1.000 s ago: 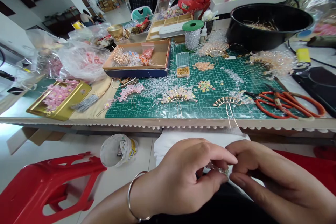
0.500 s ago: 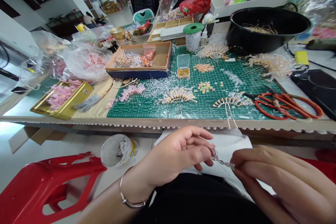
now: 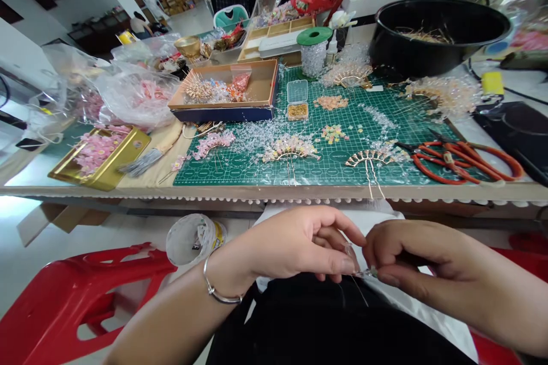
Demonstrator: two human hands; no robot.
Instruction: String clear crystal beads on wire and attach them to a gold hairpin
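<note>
Above my lap, my left hand [image 3: 306, 245] pinches one end of a small beaded wire piece [image 3: 365, 274] between thumb and fingers. Thin wire trails down from it over the dark clothing. My right hand [image 3: 428, 274] is closed on the other end, where a pale tip shows at the thumb; the fingers hide most of that end. Beyond my hands, on the green cutting mat [image 3: 240, 171], lie a pink-flowered hair comb [image 3: 213, 144], a beaded hair comb [image 3: 291, 149] and a gold hair comb [image 3: 371, 157] with its prongs over the table edge.
Orange-handled scissors [image 3: 464, 159] lie on the right, before a black basin [image 3: 440, 34]. At the left are an open box [image 3: 225, 114], a gold tin [image 3: 103, 174] and a red stool [image 3: 47, 296]. A white bucket [image 3: 184, 242] stands on the floor.
My right hand has moved left and turned, bringing its fingers close to my left hand. The beaded wire between them shows shorter, and loose wire now hangs below. The view has shifted slightly.
</note>
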